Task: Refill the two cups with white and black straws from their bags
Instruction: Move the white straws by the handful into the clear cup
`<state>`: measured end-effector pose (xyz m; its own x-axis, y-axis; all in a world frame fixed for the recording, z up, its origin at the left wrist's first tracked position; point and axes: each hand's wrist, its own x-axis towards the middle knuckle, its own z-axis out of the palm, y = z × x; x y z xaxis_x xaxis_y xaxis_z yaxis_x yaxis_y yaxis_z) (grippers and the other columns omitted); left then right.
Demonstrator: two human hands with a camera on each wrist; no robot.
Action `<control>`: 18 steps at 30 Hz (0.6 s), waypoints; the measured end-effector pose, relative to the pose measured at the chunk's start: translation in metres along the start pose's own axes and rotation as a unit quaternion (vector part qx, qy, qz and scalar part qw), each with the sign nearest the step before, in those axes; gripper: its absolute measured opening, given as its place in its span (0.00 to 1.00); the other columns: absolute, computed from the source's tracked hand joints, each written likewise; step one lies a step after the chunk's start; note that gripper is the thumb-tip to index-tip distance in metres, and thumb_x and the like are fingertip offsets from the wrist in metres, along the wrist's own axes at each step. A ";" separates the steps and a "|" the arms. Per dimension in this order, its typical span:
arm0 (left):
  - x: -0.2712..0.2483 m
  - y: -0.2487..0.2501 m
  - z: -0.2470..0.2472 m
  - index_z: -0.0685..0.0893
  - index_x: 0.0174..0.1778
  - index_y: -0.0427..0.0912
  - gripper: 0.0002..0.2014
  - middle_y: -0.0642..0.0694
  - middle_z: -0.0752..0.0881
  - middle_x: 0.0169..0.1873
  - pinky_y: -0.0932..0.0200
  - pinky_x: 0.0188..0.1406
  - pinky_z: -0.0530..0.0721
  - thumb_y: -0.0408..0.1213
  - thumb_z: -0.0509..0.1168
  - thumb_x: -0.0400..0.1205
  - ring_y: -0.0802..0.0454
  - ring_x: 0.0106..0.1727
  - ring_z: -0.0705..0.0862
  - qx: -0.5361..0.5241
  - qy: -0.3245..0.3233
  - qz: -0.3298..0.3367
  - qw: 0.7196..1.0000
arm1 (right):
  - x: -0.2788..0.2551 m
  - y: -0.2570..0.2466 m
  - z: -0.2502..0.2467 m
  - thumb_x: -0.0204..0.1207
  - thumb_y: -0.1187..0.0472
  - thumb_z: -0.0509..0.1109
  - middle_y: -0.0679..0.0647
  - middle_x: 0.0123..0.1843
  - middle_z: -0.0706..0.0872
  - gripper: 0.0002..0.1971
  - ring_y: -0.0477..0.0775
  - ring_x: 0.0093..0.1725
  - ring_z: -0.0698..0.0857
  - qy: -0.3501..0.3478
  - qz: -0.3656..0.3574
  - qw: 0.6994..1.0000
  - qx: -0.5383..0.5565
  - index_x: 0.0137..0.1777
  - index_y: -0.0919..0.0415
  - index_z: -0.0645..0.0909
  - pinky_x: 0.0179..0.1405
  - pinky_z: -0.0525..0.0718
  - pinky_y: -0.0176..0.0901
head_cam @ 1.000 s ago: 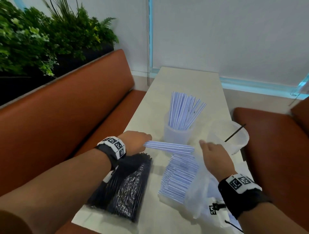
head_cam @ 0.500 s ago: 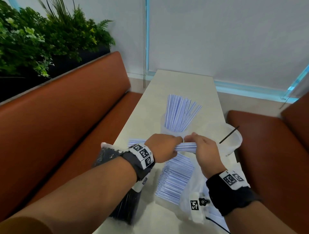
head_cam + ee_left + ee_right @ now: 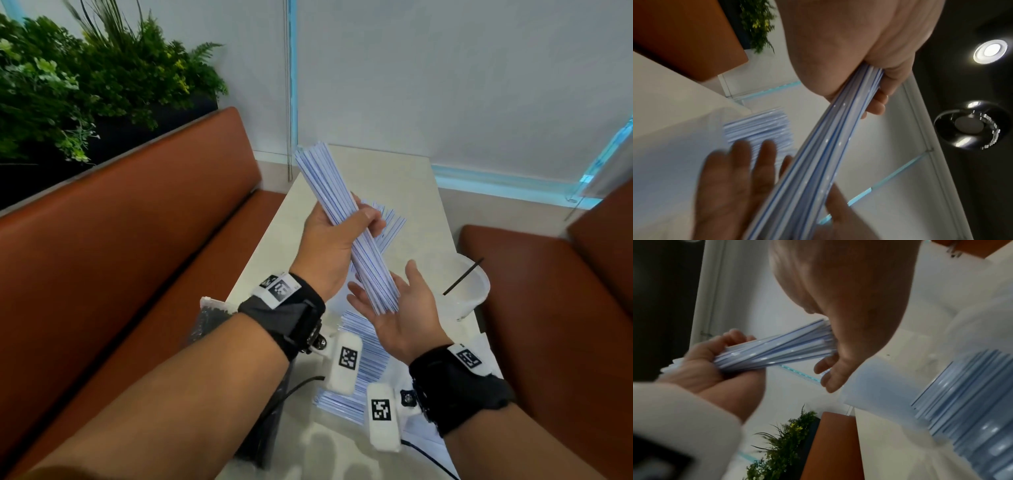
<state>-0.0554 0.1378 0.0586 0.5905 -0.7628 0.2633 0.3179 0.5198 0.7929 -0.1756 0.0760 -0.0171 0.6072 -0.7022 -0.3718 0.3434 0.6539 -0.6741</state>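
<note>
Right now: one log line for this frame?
left hand: grips white straw bundle | right hand: open under bundle's lower ends | black-straw cup: nearly empty

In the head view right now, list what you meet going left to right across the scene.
plant → left bench → bag of black straws → left hand gripping the bundle of white straws → open right hand → cup with one black straw → right bench
</note>
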 end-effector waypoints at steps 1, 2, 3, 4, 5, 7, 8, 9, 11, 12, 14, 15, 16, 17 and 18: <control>-0.001 -0.002 0.000 0.88 0.38 0.48 0.15 0.40 0.86 0.38 0.44 0.58 0.88 0.22 0.69 0.81 0.43 0.42 0.89 0.007 0.003 -0.006 1.000 | 0.000 0.000 -0.001 0.87 0.37 0.57 0.69 0.62 0.89 0.31 0.71 0.60 0.90 0.004 -0.002 1.000 0.000 0.69 0.67 0.78 0.57 0.89 0.64; 0.001 -0.002 0.000 0.87 0.39 0.47 0.14 0.39 0.86 0.38 0.44 0.58 0.88 0.21 0.69 0.81 0.43 0.42 0.88 0.003 0.008 -0.009 1.000 | 0.001 0.000 -0.004 0.88 0.39 0.56 0.69 0.64 0.88 0.30 0.70 0.61 0.90 0.015 -0.011 1.000 -0.002 0.70 0.67 0.77 0.57 0.89 0.63; 0.004 -0.001 -0.001 0.85 0.41 0.44 0.12 0.38 0.85 0.39 0.45 0.56 0.87 0.21 0.69 0.81 0.43 0.41 0.88 -0.011 0.017 -0.007 1.000 | 0.003 -0.001 -0.006 0.89 0.40 0.56 0.69 0.66 0.87 0.29 0.68 0.61 0.90 0.029 -0.024 0.999 0.002 0.70 0.67 0.77 0.57 0.89 0.62; 0.007 0.001 -0.002 0.82 0.44 0.41 0.10 0.37 0.84 0.39 0.46 0.56 0.87 0.20 0.68 0.81 0.43 0.41 0.88 -0.025 0.026 -0.003 0.999 | 0.004 -0.002 -0.009 0.89 0.40 0.56 0.68 0.67 0.86 0.28 0.67 0.62 0.90 0.034 -0.030 0.999 0.008 0.70 0.66 0.77 0.57 0.88 0.61; 0.009 0.001 -0.002 0.79 0.46 0.40 0.10 0.38 0.84 0.38 0.45 0.56 0.87 0.20 0.68 0.81 0.43 0.40 0.88 -0.032 0.033 0.000 0.999 | 0.004 -0.003 -0.009 0.89 0.39 0.56 0.68 0.66 0.87 0.29 0.67 0.62 0.90 0.027 -0.024 0.999 0.007 0.70 0.67 0.77 0.58 0.89 0.61; 0.009 -0.003 -0.001 0.78 0.49 0.39 0.09 0.39 0.86 0.38 0.45 0.56 0.88 0.22 0.68 0.82 0.43 0.41 0.89 -0.012 0.032 -0.006 0.999 | 0.004 -0.003 -0.005 0.87 0.37 0.57 0.69 0.61 0.89 0.33 0.69 0.61 0.90 -0.002 -0.008 1.000 -0.017 0.68 0.69 0.79 0.57 0.90 0.62; 0.007 -0.005 -0.001 0.78 0.50 0.40 0.09 0.39 0.87 0.38 0.45 0.55 0.88 0.23 0.68 0.82 0.42 0.41 0.90 0.003 0.029 -0.010 1.000 | 0.004 -0.003 -0.002 0.87 0.36 0.57 0.69 0.59 0.90 0.34 0.70 0.60 0.90 -0.012 -0.008 0.999 -0.040 0.67 0.70 0.80 0.56 0.90 0.61; 0.006 -0.006 -0.001 0.79 0.51 0.41 0.09 0.40 0.87 0.38 0.45 0.53 0.89 0.25 0.69 0.82 0.41 0.40 0.90 0.014 0.031 -0.011 0.999 | 0.003 -0.003 0.000 0.86 0.37 0.58 0.67 0.59 0.91 0.33 0.68 0.61 0.90 -0.017 -0.020 0.997 -0.074 0.66 0.69 0.82 0.57 0.90 0.60; 0.008 -0.006 -0.005 0.79 0.52 0.43 0.10 0.39 0.87 0.38 0.46 0.49 0.88 0.26 0.70 0.79 0.41 0.38 0.89 0.014 0.047 -0.009 0.999 | 0.005 -0.004 -0.003 0.86 0.40 0.62 0.53 0.59 0.92 0.23 0.59 0.63 0.89 -0.016 -0.125 0.972 -0.197 0.65 0.58 0.84 0.59 0.88 0.52; 0.009 -0.005 -0.007 0.79 0.53 0.43 0.11 0.39 0.86 0.39 0.47 0.48 0.87 0.26 0.70 0.79 0.41 0.38 0.88 0.010 0.054 -0.008 0.998 | 0.005 -0.005 -0.005 0.83 0.43 0.67 0.43 0.58 0.91 0.16 0.51 0.63 0.88 -0.022 -0.207 0.938 -0.278 0.64 0.49 0.84 0.58 0.86 0.44; 0.008 -0.008 -0.009 0.78 0.54 0.42 0.11 0.39 0.86 0.38 0.47 0.46 0.87 0.25 0.69 0.81 0.42 0.37 0.87 0.016 0.049 -0.012 0.999 | 0.002 -0.006 -0.008 0.74 0.46 0.74 0.33 0.54 0.87 0.16 0.38 0.56 0.86 -0.078 -0.294 0.835 -0.458 0.61 0.34 0.79 0.51 0.83 0.30; 0.004 -0.011 -0.008 0.79 0.55 0.42 0.10 0.40 0.87 0.38 0.47 0.46 0.88 0.25 0.68 0.82 0.42 0.37 0.88 0.027 0.039 -0.018 0.999 | 0.002 -0.003 -0.008 0.71 0.44 0.75 0.33 0.50 0.86 0.16 0.37 0.48 0.86 -0.099 -0.291 0.789 -0.532 0.57 0.31 0.77 0.45 0.82 0.28; 0.000 -0.015 -0.007 0.79 0.55 0.41 0.09 0.41 0.88 0.37 0.47 0.46 0.89 0.25 0.68 0.83 0.43 0.37 0.88 0.039 0.026 -0.025 0.999 | 0.003 0.000 -0.006 0.70 0.41 0.75 0.35 0.45 0.86 0.12 0.38 0.40 0.84 -0.099 -0.275 0.760 -0.580 0.50 0.32 0.77 0.38 0.81 0.30; -0.003 -0.018 -0.006 0.79 0.54 0.39 0.08 0.41 0.88 0.37 0.47 0.47 0.90 0.25 0.68 0.83 0.43 0.37 0.89 0.048 0.015 -0.032 0.998 | 0.004 0.002 -0.004 0.70 0.39 0.73 0.38 0.40 0.86 0.10 0.41 0.35 0.83 -0.085 -0.266 0.745 -0.605 0.45 0.37 0.76 0.33 0.80 0.32; -0.004 -0.019 -0.006 0.80 0.54 0.38 0.08 0.40 0.88 0.37 0.48 0.47 0.90 0.25 0.69 0.83 0.43 0.38 0.89 0.052 0.009 -0.036 0.998 | 0.006 0.005 -0.004 0.72 0.39 0.71 0.41 0.37 0.87 0.11 0.43 0.33 0.83 -0.061 -0.262 0.738 -0.619 0.42 0.42 0.76 0.34 0.81 0.38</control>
<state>-0.0592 0.1331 0.0398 0.5826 -0.7890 0.1952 0.2807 0.4207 0.8627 -0.1731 0.0738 -0.0246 0.7094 -0.6874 0.1558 -0.3175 -0.5090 -0.8001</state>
